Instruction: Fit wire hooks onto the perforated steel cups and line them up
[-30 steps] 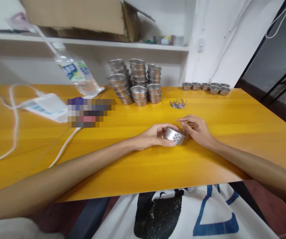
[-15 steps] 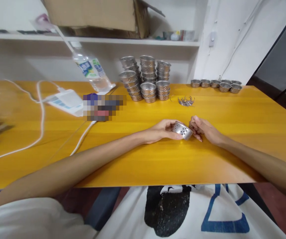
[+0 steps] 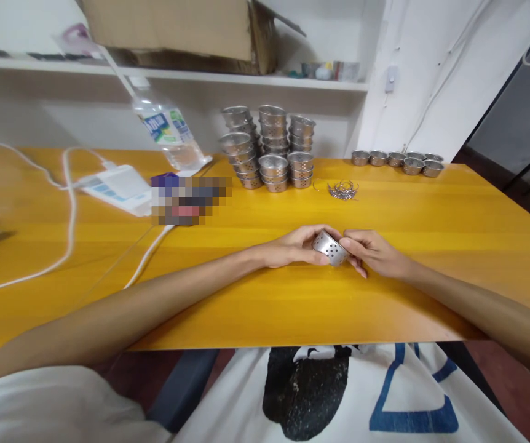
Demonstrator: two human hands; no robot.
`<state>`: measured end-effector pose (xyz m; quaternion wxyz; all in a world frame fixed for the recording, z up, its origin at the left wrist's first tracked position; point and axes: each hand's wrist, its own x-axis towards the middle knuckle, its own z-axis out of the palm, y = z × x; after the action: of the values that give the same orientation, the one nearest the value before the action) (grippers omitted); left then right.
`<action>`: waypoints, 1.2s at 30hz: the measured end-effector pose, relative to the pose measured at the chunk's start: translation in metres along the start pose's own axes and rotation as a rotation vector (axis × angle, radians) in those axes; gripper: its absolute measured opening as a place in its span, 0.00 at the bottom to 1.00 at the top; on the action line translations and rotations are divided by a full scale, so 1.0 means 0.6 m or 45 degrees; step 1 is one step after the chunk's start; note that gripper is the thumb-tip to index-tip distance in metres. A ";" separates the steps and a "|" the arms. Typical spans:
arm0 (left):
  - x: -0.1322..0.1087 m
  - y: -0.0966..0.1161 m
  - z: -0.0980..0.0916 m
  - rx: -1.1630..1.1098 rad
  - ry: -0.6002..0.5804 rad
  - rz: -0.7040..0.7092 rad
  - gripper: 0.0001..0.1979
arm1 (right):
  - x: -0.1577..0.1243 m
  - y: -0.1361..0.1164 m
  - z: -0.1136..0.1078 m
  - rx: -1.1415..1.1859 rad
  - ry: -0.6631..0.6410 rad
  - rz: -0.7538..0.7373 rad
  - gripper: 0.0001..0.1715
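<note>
A small perforated metal cup [image 3: 330,248] is held tilted just above the table, its holed side facing me. The fingers of my left hand [image 3: 292,244] wrap round its far and left side, and the thumb presses the near lower wall. My right hand [image 3: 373,251] is closed in a pinch at the cup's right edge, the thumb touching the rim. Whether a small piece sits in that pinch is hidden by the fingers. Beyond the hands, a little heap of thin curved metal wires [image 3: 343,191] lies on the table.
Stacked perforated cups [image 3: 274,166] stand near the wall, and several more cups [image 3: 412,165] are grouped at the back right. A tilted plastic bottle [image 3: 170,132], a white box-like item [image 3: 120,187] and a white cable [image 3: 72,221] occupy the left. Above runs a shelf [image 3: 191,72] bearing a cardboard box [image 3: 168,31].
My right hand has moved left and its pinch has come onto the cup's right edge. The cup, in my left hand, has shifted slightly left and down.
</note>
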<state>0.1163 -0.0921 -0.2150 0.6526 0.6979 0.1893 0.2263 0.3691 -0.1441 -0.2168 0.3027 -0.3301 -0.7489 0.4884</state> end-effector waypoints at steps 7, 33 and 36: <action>-0.001 0.002 0.003 0.049 -0.056 0.054 0.35 | 0.003 -0.001 0.006 0.059 -0.022 0.004 0.34; 0.000 0.000 0.003 0.009 -0.074 0.061 0.33 | 0.009 0.012 0.001 0.022 -0.111 -0.058 0.36; -0.001 0.000 0.002 0.009 -0.061 0.063 0.33 | 0.008 0.012 0.000 0.034 -0.102 -0.079 0.35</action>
<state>0.1165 -0.0931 -0.2151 0.6485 0.7100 0.1570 0.2249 0.3673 -0.1382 -0.2228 0.2919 -0.2830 -0.7636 0.5016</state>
